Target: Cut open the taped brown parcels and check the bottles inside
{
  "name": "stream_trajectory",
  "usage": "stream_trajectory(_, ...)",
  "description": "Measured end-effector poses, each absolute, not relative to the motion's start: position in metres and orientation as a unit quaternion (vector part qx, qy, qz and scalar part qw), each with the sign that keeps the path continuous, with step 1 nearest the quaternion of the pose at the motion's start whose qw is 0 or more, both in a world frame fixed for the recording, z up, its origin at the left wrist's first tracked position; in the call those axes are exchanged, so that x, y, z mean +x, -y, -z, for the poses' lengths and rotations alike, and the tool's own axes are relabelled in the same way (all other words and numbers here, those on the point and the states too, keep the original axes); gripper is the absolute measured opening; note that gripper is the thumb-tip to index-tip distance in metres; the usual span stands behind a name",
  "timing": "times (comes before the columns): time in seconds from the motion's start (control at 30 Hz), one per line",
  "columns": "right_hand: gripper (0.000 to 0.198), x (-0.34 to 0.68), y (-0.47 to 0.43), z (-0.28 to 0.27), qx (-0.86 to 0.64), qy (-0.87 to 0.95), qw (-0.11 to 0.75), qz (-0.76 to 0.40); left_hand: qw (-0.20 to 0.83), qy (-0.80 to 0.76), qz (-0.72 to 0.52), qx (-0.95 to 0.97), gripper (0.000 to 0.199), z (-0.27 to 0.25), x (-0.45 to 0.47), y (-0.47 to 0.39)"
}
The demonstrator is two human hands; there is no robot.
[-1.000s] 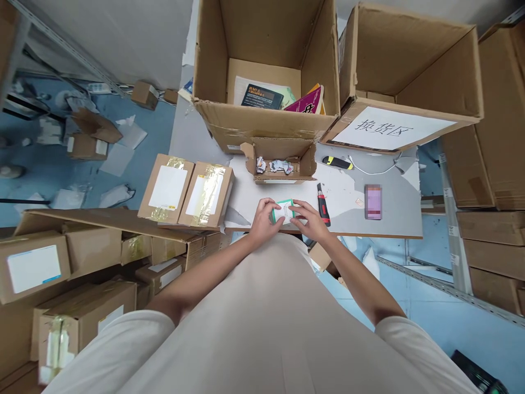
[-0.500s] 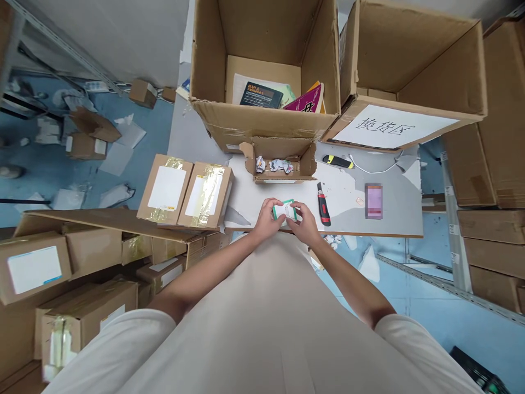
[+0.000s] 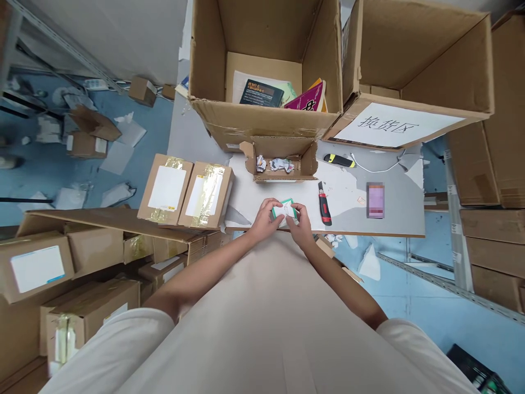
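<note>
a small white, green-edged piece (image 3: 285, 208) is held between the two hands at the near edge of the worktop (image 3: 344, 189). its left side is clamped in the left grip (image 3: 263, 216), the thumb laid near its lower edge; its right side is pinched by the right grip (image 3: 301, 224), the fingers bent. just beyond the grips a small open carton (image 3: 283, 146) is set, with crumpled paper (image 3: 282, 164) lying inside. to the right of the right grip, a red-and-black cutter (image 3: 324, 205) is laid near; farther ahead on that side, a yellow-and-black cutter (image 3: 339, 160) is placed beside a white cable (image 3: 377, 171). well to the right, a purple rectangle (image 3: 375, 201) is seen, blurred over. to the left of the left grip, taped boxes (image 3: 208, 191) are stood side by side. beyond the small carton, books (image 3: 261, 93) are contained in a large open box (image 3: 266, 119), and to its right another is fronted by a handwritten sheet (image 3: 394, 126)
</note>
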State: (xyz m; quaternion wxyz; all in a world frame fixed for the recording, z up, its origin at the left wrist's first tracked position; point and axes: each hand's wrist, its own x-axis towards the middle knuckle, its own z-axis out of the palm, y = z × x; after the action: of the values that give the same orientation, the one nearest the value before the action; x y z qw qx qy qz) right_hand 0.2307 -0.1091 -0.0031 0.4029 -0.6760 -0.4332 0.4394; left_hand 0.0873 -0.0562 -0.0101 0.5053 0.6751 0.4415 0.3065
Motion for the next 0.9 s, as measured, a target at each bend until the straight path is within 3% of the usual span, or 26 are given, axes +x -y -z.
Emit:
stream_trajectory(0.17, 0.054, 0.247, 0.125, 0.010, -0.613, 0.630, 0.281, -0.386, 0.497, -0.413, -0.305, 0.700, 0.034, 0.013, 0.080, 0.059)
stream_trajectory(0.3, 0.062, 0.264, 0.126, 0.009, -0.561, 0.740, 0.199, -0.313, 0.462, -0.359, -0.241, 0.775, 0.078, 0.015, 0.075, 0.061)
stream_trajectory(0.5, 0.055, 0.287, 0.104, 0.012, -0.506, 0.755, 0.254, -0.330, 0.409, -0.300, -0.167, 0.846, 0.080, 0.011, 0.065, 0.047)
stream_trajectory(0.67, 0.052, 0.268, 0.095, 0.023, -0.522, 0.723, 0.292, -0.346, 0.270, -0.337, -0.055, 0.900, 0.084, -0.013, 0.072, 0.041)
stream_trajectory(0.77, 0.061, 0.255, 0.099, 0.024, -0.531, 0.703, 0.300, -0.366, 0.222, -0.359, -0.020, 0.907, 0.089, -0.019, 0.089, 0.042)
stream_trajectory(0.9, 0.084, 0.257, 0.109, 0.027, -0.513, 0.665, 0.321, -0.437, 0.241, -0.381, -0.066, 0.890, 0.077, -0.012, 0.098, 0.037)
